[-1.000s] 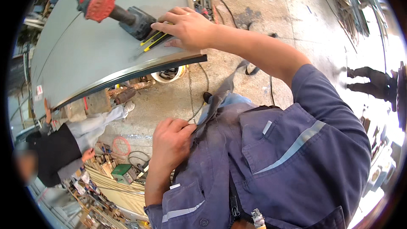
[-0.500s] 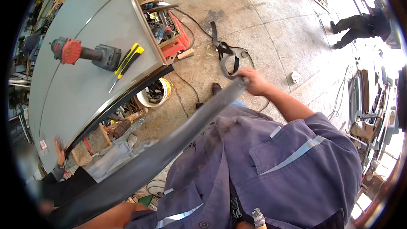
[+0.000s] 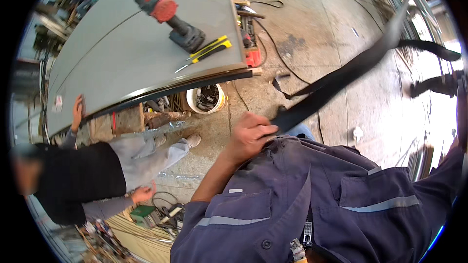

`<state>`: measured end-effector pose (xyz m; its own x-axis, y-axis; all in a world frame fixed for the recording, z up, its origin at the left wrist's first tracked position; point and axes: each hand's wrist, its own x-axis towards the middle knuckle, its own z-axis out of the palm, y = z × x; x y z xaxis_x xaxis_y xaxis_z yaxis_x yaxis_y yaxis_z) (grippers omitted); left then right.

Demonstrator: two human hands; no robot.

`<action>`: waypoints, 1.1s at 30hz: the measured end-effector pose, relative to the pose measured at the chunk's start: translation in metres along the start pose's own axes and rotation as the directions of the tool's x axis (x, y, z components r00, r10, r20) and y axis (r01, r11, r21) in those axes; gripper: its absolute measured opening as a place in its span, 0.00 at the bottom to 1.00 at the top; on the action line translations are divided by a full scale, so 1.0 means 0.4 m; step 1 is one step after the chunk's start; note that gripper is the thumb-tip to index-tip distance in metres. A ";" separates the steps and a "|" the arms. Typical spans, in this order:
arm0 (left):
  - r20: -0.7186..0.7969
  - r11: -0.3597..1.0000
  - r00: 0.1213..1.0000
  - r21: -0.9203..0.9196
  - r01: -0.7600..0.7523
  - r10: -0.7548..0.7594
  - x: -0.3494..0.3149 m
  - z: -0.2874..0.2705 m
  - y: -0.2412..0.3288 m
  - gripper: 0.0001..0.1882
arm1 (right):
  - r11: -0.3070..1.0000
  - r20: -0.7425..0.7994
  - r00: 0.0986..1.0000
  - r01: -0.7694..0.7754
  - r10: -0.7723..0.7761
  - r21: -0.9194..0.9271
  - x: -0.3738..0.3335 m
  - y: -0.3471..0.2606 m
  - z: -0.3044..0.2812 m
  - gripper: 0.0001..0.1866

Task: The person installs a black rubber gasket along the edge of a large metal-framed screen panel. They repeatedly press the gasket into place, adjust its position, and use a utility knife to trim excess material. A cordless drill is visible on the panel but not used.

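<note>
A long, flexible black strip (image 3: pixel 336 75) stretches from the front of my body toward the upper right, blurred at its far part. My left hand (image 3: pixel 253 134) is closed around its near end, just above my jacket. One narrower length of the strip loops down toward the floor, and another bends off to the right. My right sleeve (image 3: pixel 441 168) reaches out to the right rim, but the hand there is out of sight.
A grey panel (image 3: pixel 112 53) on the left carries a red-and-black cordless drill (image 3: pixel 170 22) and yellow-and-black hand tools (image 3: pixel 209 48). Beneath its edge stands a white bucket (image 3: pixel 220 102) of dark scraps. A co-worker (image 3: pixel 97 165) touches the panel; another person's legs (image 3: pixel 434 86) show far right. Cables cross the floor.
My left hand has come into view gripping the strip. My right hand, which held it at the centre, has left the view. The strip has swung from lower left to upper right.
</note>
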<state>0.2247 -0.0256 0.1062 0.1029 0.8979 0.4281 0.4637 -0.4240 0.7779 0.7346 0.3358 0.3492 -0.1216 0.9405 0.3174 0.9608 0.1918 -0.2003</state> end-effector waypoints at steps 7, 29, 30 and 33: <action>-0.193 0.959 0.978 0.252 0.126 -0.077 0.041 -0.007 0.001 0.12 | 0.927 0.142 0.917 0.357 -0.372 0.120 0.199 -0.215 0.170 0.18; -0.079 0.883 0.982 0.429 0.190 -0.173 0.220 0.226 0.069 0.11 | 0.291 0.288 0.081 0.021 -0.954 0.957 -0.262 -0.518 0.742 0.33; -0.083 0.904 0.988 0.400 0.151 -0.128 0.237 0.235 0.064 0.11 | 0.219 0.219 0.027 0.036 -0.975 0.975 -0.294 -0.564 0.694 0.33; -0.068 0.933 0.997 0.355 0.059 -0.038 0.257 0.230 0.061 0.10 | 0.376 0.370 -0.067 -0.133 -0.926 0.917 -0.389 -0.599 0.687 0.33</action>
<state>0.3278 0.0672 0.1269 0.0256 0.9031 0.4287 0.7508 -0.3005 0.5882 0.4547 0.2207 0.0930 -0.9743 -0.1366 -0.1789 0.1490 0.2043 -0.9675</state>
